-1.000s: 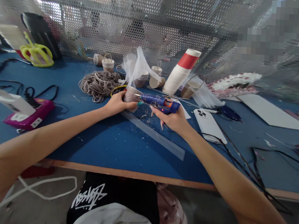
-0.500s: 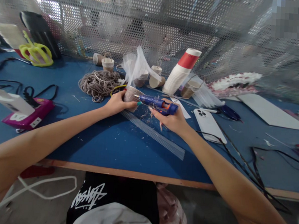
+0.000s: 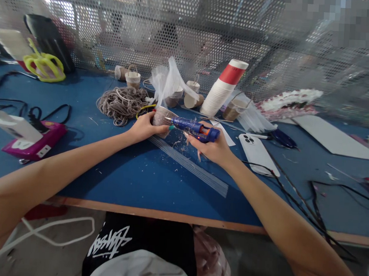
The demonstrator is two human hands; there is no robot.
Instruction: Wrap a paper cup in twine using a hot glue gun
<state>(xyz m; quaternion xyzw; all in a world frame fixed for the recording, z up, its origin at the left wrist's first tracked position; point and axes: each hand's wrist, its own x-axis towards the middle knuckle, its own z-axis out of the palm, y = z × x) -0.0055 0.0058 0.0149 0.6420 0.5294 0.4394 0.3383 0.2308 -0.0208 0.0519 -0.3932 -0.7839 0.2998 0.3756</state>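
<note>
My left hand (image 3: 146,128) is closed round a small cup wrapped in grey-brown cord (image 3: 161,117), its white rim facing up. A blue glue gun (image 3: 188,125) is gripped in my right hand (image 3: 213,145), with its nozzle at the side of the cup. Below both hands, a bundle of clear glue sticks (image 3: 195,167) lies slantwise on the table. Behind my left hand sits a heap of grey-brown cord (image 3: 123,103). Thin glue strings show round the glue gun.
A tilted stack of paper cups (image 3: 221,90) stands behind my right hand, beside several small cord-wrapped cups. On the right lie a white phone (image 3: 258,154) and black cables. A purple power strip (image 3: 37,140) is at the left, near a black kettle (image 3: 50,40).
</note>
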